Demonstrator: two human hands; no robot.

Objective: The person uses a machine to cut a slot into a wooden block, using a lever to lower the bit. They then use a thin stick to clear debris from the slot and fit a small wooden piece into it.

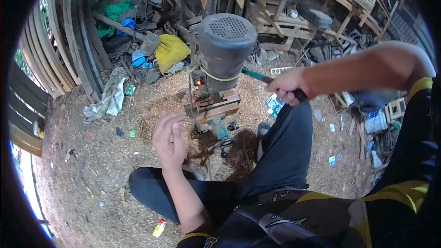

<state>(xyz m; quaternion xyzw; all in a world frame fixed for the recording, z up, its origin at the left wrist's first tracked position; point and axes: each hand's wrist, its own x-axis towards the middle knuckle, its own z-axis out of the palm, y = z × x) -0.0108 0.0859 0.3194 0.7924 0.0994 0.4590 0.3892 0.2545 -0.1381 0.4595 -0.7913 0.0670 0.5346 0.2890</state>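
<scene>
A large grey motor housing (pixel 227 41) with a vented round top stands upright in front of me, a small red light glowing low on its left side. My right hand (pixel 289 85) is wrapped round the black grip of a green lever (pixel 255 75) that reaches out from the housing's right side. Below the motor, a wooden block (pixel 218 110) lies across the machine's lower part. My left hand (pixel 171 138) is raised just left of the block, fingers extended, holding nothing. Brown shavings (pixel 243 151) are heaped round the machine's base.
Wooden boards (pixel 73 32) lean at the left. A yellow bag (pixel 172 53) and blue and green plastic lie behind the machine. Wooden frames (pixel 280 23) and scrap fill the back right. A white bucket (pixel 375 122) stands at the right. My bent legs flank the machine's base.
</scene>
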